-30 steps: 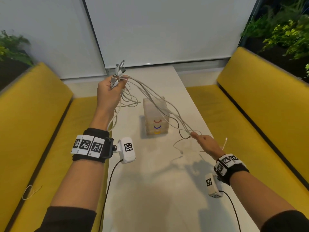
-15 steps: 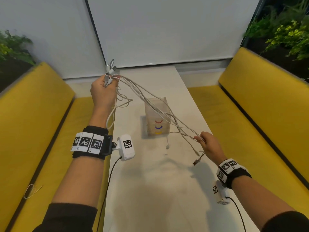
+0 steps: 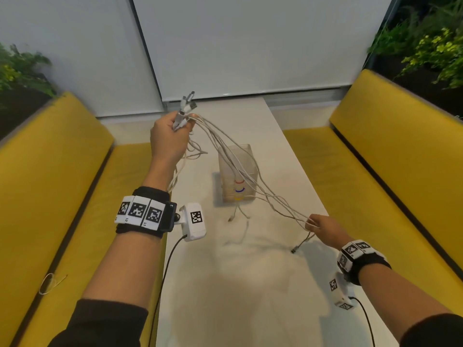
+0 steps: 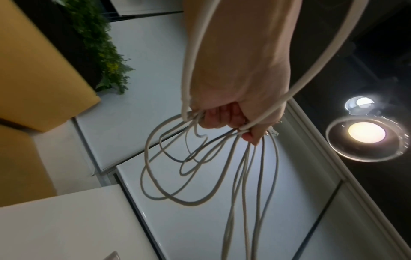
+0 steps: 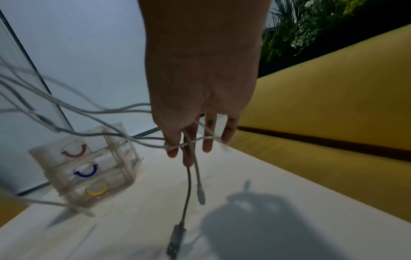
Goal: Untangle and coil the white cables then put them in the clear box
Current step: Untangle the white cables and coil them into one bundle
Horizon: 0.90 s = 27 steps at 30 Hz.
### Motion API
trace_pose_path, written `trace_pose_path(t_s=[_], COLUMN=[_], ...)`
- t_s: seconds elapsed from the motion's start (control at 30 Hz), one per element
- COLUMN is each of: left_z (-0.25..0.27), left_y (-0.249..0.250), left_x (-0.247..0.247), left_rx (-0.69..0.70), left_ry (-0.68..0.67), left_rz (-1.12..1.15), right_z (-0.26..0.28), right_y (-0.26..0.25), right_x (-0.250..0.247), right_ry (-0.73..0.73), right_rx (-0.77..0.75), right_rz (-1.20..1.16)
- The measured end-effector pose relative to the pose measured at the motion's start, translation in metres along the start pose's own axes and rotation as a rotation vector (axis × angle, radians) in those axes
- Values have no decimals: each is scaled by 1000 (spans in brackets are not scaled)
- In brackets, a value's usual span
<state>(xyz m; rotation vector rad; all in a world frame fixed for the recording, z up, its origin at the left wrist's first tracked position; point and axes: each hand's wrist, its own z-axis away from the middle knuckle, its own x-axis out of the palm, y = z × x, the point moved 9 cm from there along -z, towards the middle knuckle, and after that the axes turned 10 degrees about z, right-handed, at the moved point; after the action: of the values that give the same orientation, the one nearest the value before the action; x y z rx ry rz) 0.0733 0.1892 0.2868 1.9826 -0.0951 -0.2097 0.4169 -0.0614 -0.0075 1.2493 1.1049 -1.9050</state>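
Observation:
My left hand [image 3: 175, 128] is raised over the table's left side and grips a bunch of white cables [image 3: 210, 131] just below their plugs [image 3: 188, 101]. In the left wrist view the left hand [image 4: 231, 119] is a closed fist, with loops of cables [image 4: 242, 176] hanging from it. The cables run down over the clear box [image 3: 225, 194] to my right hand [image 3: 313, 222], low at the table's right edge. There the right hand [image 5: 193, 146] pinches the strands between its fingers. A USB plug [image 5: 175, 241] dangles below it. The box [image 5: 124, 158] has red, blue and yellow drawer handles.
Two loose cable ends [image 3: 238, 216] lie on the white table [image 3: 225, 296] in front of the box. Yellow benches [image 3: 62, 184] flank the table on both sides. A small wire loop [image 3: 50, 283] lies on the left bench. Plants stand behind both benches.
My right hand has drawn down and to the right along the cables, closing on them near their ends, which now dangle under it. The left hand stays raised with the plug bunch.

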Motion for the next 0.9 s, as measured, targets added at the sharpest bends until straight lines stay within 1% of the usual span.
trace_pose_path(t_s=[0.03,0.13,0.2,0.23,0.27,0.4,0.47,0.5,0.53,0.6,0.67,0.73,0.77,0.83,0.87,0.9], left_z=[0,-4,-1,3,7,20,29,35,41,55,62,65,66,65,67,68], left_y=[3,5,6,7,9,6,-1,-4,-8,-7,-3,7,12,24,30,34], left_x=[1,-7,-3,4,12,46,63,73,82,98,108,115,118,122,124,126], left_rx=[14,31,31,27,23,-12,-55,-76,-99,-129,-140,-112,-87,-37,-14,-19], left_ry=[-1,57,33,-7,-51,-225,-339,-405,-470,-572,-605,-623,-622,-610,-612,-611], left_rz=[-14,-14,1,3,-12,-164,-240,-270,-287,-287,-261,-265,-277,-284,-277,-226], right_z=[0,1,2,2,3,13,14,12,9,1,0,9,16,27,30,32], right_y=[5,22,23,17,8,-47,-73,-88,-102,-130,-158,-190,-204,-230,-239,-247], right_x=[1,5,7,7,9,1,-10,-20,-33,-63,-93,-116,-125,-138,-143,-146], right_ry=[-8,-43,-63,-89,-147,-432,-493,-471,-409,-196,4,124,156,154,141,127], right_rx=[28,134,157,139,111,29,-23,-51,-78,-144,-226,-341,-401,-485,-515,-544], right_rz=[10,60,89,89,59,-223,-285,-330,-389,-479,-506,-479,-423,-316,-298,-320])
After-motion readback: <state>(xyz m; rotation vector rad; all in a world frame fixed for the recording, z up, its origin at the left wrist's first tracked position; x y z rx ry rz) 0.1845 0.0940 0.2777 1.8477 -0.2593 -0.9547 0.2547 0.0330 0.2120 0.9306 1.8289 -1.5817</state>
